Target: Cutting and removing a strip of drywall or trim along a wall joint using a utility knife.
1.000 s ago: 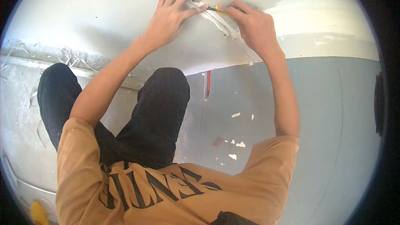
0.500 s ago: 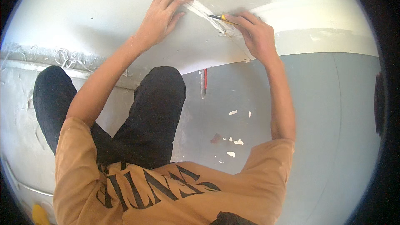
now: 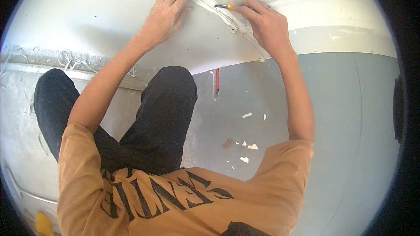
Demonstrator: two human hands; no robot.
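A white strip of tape or filler [image 3: 212,5] runs slantwise along a seam in the pale grey panel [image 3: 118,13] at the far side. My left hand [image 3: 166,15] lies against the panel with its fingers stretched out, the fingertips touching the edge of the strip. My right hand [image 3: 267,28] is closed round a slim yellow-and-black utility knife [image 3: 227,6]. The dark front end of the knife points left and meets the strip, a short way right of my left fingertips. Whether the blade cuts into the strip is too small to tell.
A broad white coated patch [image 3: 328,6] covers the panel at the right. Below lies a blue-grey surface [image 3: 328,113] with several white flakes [image 3: 252,146] and a red strip [image 3: 217,78]. Loose white cords [image 3: 72,63] lie by a ledge at left; something yellow [image 3: 43,223] is at lower left.
My right hand has moved the knife up and slightly left along the strip, closer to my left fingertips. The left hand has stayed almost in place on the panel.
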